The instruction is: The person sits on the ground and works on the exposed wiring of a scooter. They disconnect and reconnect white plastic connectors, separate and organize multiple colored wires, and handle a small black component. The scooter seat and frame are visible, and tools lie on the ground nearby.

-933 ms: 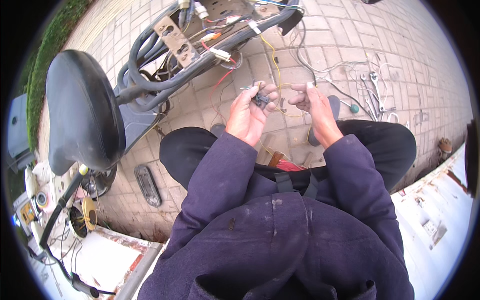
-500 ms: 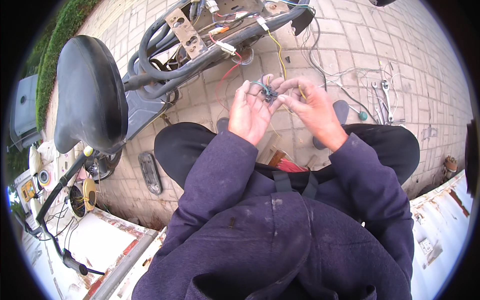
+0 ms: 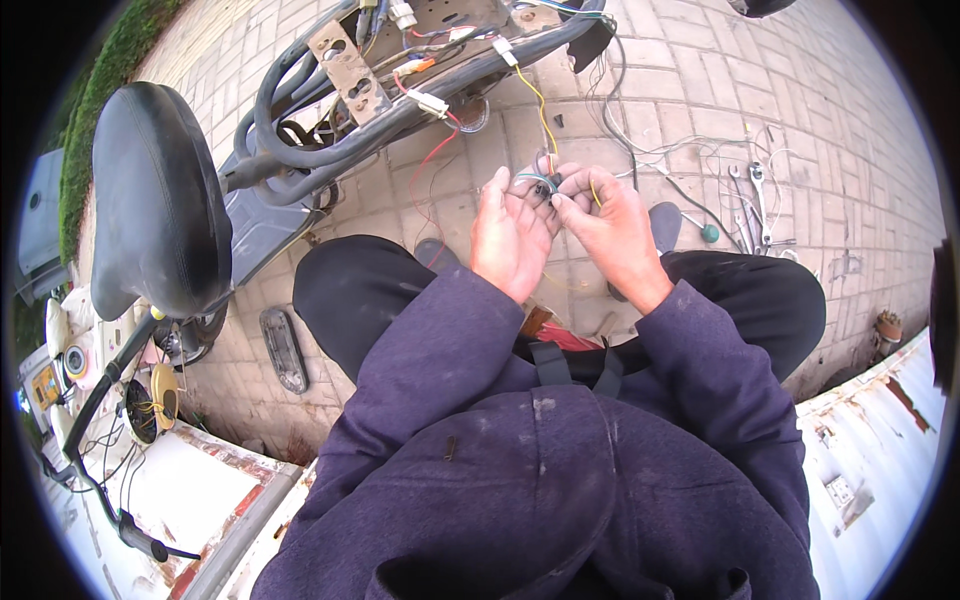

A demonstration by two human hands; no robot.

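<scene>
Over the paving, a small dark wire connector with thin teal and pale wires sits between my hands. My left hand is turned palm up, its fingers curled under the connector and holding it, the thumb standing apart. From the right, my right hand pinches at the connector with thumb and forefinger. A yellow wire runs down to my hands from a white plug on the vehicle frame, and a yellow piece of wire shows by the right fingers. The fingers partly hide the connector's shape.
A black tubular frame with loose wiring and a black saddle stand at the left. Wrenches, a green-handled screwdriver and tangled wires lie right. A dark pedal-shaped piece lies by my left knee.
My right thumb and forefinger have closed in on the connector, and the hands sit closer together. The whole view has shifted slightly.
</scene>
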